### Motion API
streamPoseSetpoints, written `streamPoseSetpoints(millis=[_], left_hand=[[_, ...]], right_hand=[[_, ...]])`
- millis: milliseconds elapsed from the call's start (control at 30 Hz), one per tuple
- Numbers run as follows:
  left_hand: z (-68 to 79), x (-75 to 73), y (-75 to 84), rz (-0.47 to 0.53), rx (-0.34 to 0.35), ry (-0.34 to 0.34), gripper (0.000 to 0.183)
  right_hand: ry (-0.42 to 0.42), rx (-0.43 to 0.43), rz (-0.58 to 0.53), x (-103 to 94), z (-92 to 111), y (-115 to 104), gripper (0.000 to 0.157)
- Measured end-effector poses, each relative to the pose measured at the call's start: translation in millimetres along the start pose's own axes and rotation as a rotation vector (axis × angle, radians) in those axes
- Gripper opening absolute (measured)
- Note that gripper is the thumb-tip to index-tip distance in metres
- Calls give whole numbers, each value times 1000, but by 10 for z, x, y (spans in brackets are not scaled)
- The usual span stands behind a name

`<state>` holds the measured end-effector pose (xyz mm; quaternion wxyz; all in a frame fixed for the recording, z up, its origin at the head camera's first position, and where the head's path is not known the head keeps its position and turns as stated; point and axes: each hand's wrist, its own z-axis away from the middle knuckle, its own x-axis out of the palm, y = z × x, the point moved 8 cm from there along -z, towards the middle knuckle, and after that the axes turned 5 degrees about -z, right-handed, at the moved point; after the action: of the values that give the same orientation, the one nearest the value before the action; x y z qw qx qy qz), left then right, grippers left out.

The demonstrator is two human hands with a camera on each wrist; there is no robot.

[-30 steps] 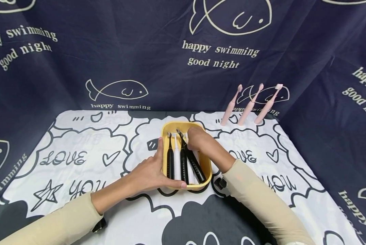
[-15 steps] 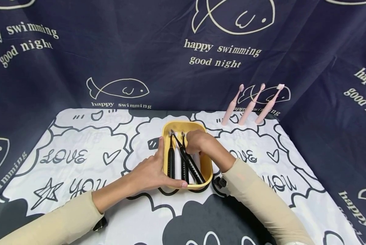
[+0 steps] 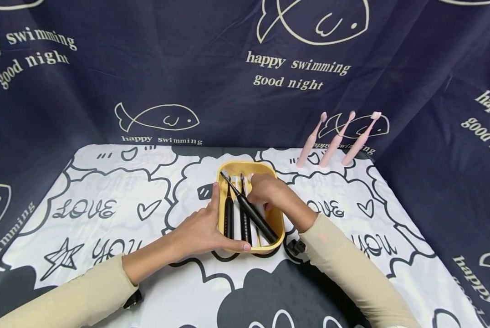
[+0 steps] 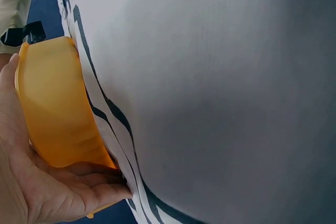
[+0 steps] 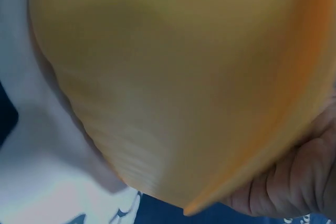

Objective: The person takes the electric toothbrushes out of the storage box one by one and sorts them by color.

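Note:
A yellow box [image 3: 277,223] in the middle of the table holds several electric toothbrushes, black and white. My left hand [image 3: 201,231] grips its near left corner, the thumb along the front rim and the fingers against the left side; the left wrist view also shows the hand [image 4: 47,187] around the yellow wall. Inside the box's right half is my right hand [image 3: 266,187], its fingertips hidden. Just left of it, a black toothbrush [image 3: 253,214] lies slantwise across the others. Another black toothbrush [image 3: 228,218] lies along the left wall. Curled fingers [image 5: 294,182] show past the box rim in the right wrist view.
Three pink toothbrushes stand upright in a row at the back right: one at left [image 3: 308,148], one in the middle [image 3: 331,148] and one at right [image 3: 355,148]. Behind them hangs a dark blue fish-print curtain [image 3: 220,68]. A black-and-white patterned cloth [image 3: 114,218] covers the table.
The head of the topmost black toothbrush has swung left, so it now crosses the others at a steeper slant. My right hand has shifted slightly inside the box; my left hand keeps its grip.

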<state>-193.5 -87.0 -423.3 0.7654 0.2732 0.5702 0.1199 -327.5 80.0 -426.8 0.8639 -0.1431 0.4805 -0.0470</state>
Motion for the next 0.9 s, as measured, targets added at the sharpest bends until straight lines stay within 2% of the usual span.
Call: streamPoseSetpoints(millis=[100, 200, 267, 433, 500, 700, 900], left_hand=[[-2, -3, 4, 0, 0, -4, 178], [-6, -3, -6, 6, -6, -4, 179], [-10, 3, -14, 14, -9, -2, 179], [-16, 27, -19, 24, -11, -4, 180], [-14, 31, -18, 23, -13, -5, 179], [-11, 38, -15, 23, -14, -9, 179], [-10, 40, -21, 28, -19, -9, 178]], right_hand=[[55, -1, -16, -157, 254, -69, 16], [114, -3, -40, -304, 514, -143, 8], [161, -11, -70, -362, 580, -139, 4], [257, -31, -121, -455, 670, -102, 10], [275, -49, -133, -492, 694, -93, 7], [262, -72, -201, -571, 729, 2, 46], [281, -84, -243, -654, 744, 111, 44]])
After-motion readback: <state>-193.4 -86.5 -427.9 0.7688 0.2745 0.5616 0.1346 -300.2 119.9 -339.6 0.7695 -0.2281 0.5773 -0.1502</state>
